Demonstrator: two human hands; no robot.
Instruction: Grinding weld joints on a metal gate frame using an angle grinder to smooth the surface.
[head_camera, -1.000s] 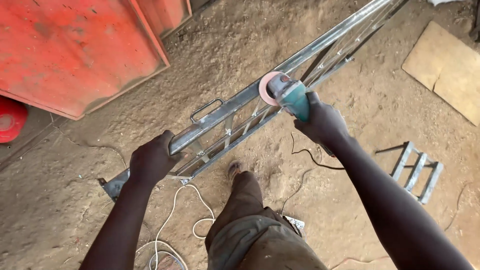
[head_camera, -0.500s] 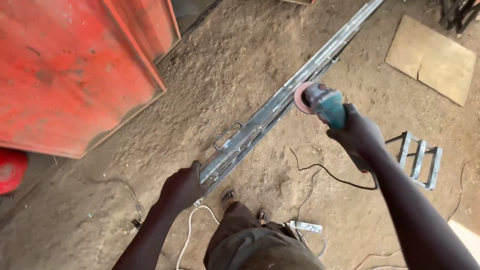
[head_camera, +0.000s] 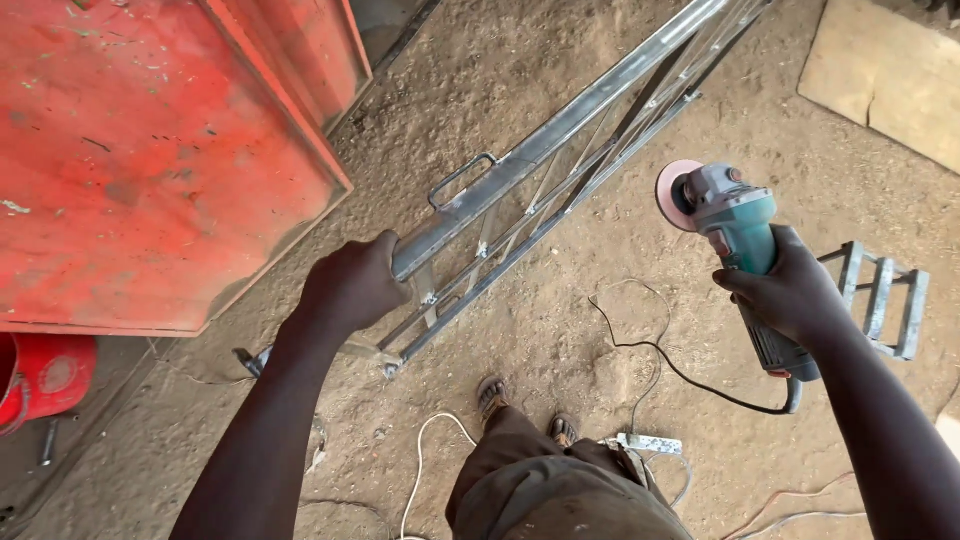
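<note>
The left hand (head_camera: 352, 285) is closed around the top rail of a long metal frame (head_camera: 560, 165), gripping it near the lower end, just below a small welded handle (head_camera: 462, 177). The frame stands on edge on the dirt floor and runs from the lower left up to the top right of the view, its thin cross bars showing beneath the rail. The right hand (head_camera: 795, 292) is wrapped around the body of a teal angle grinder (head_camera: 738, 222) (its pink disc (head_camera: 676, 194) points toward the frame but is apart from it). A black cord (head_camera: 660, 350) trails from the grinder across the ground. A red metal panel (head_camera: 150, 150) lies to the left of the frame, and a small metal rack (head_camera: 885, 300) sits just behind the right hand. A white power strip (head_camera: 645, 442) lies near the person's feet.
</note>
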